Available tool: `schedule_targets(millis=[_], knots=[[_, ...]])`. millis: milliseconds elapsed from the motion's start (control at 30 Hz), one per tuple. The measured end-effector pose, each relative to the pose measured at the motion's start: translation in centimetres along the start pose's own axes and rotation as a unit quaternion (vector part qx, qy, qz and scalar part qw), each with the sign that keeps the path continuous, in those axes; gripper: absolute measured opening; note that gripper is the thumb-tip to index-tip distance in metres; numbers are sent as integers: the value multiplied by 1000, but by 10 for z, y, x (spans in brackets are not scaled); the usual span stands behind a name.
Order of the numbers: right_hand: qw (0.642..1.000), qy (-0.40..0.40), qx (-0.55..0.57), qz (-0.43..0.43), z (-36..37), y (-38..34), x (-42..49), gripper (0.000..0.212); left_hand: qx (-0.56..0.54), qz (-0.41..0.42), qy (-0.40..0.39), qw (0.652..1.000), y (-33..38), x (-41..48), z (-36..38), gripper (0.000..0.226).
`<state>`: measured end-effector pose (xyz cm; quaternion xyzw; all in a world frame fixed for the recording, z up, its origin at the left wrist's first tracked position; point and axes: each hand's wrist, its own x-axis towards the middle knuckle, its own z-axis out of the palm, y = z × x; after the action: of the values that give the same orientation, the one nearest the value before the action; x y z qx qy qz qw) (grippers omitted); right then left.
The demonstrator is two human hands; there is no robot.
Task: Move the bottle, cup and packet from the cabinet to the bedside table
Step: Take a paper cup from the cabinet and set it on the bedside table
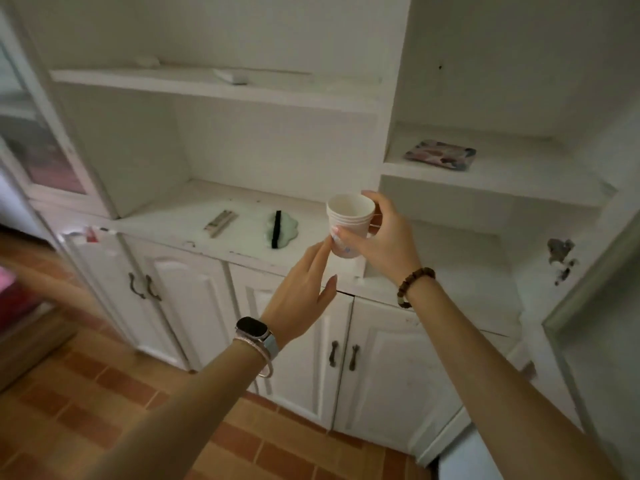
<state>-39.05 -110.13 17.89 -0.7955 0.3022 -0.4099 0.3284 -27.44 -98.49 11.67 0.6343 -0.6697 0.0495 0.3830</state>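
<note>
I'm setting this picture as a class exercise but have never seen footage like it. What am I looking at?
There is no machine here: a person wears a camera on the head, so the single picture looks forward and down at their own arms. The right hand has its grip round a stack of paper cups, held up before the white cabinet. The left hand, fingers straight, touches the stack's lower side. On the cabinet's counter lie a narrow packet and a pale green dish with a black strip across it. A patterned tray sits on a shelf to the right. No bottle is visible.
</note>
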Motion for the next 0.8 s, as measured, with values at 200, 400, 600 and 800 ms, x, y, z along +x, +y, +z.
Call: schedule_targets(millis=[200,400,600,800], knots=[[991,-111,69,-7,100,-21,-33,70,89,-110,-11,990,-38,-101,-41,62],[968,-225,111,-30,206,-72,-92,70,116,-239,31,964,-57,-213,-93,65],[935,-316,153,-55,296,-146,-173,69,128,-333,87,930,-61,-334,-161,64],[898,-389,190,-81,371,-225,-255,70,168,-391,126,896,-53,-442,-229,66]])
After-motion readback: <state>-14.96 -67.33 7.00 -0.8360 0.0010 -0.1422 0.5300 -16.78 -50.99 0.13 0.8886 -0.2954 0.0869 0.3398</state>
